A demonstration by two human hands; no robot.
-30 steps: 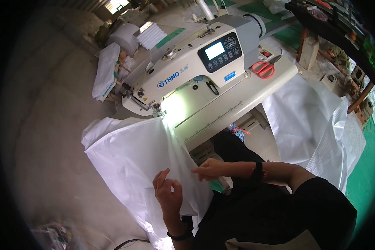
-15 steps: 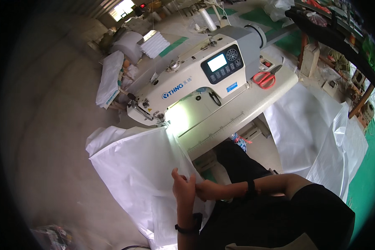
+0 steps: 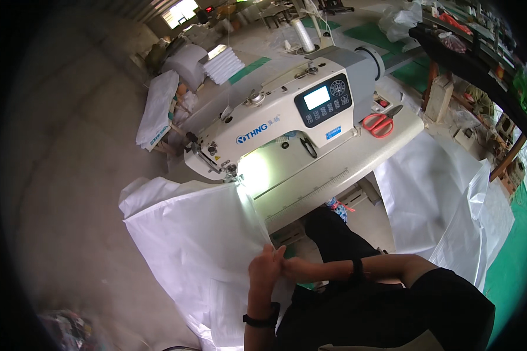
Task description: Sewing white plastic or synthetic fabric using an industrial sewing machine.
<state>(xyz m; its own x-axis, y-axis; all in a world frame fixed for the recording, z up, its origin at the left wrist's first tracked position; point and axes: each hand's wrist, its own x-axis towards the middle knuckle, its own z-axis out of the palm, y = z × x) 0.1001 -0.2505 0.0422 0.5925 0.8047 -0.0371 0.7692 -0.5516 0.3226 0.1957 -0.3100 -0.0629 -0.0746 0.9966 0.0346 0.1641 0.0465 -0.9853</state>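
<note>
The person wears a plain black top [image 3: 369, 316], its short sleeve [image 3: 451, 292] ending near the elbow at the lower right of the frame. On the left wrist, low in the centre, is a dark band [image 3: 266, 317] with a thicker, blocky part, like a watch. A black band [image 3: 357, 271] circles the right wrist. Black trousers [image 3: 336, 234] cover the leg. The left hand [image 3: 265, 270] and right hand [image 3: 298, 269] are bare. Tan cloth [image 3: 392, 344] shows at the bottom edge; whether it is worn is unclear.
</note>
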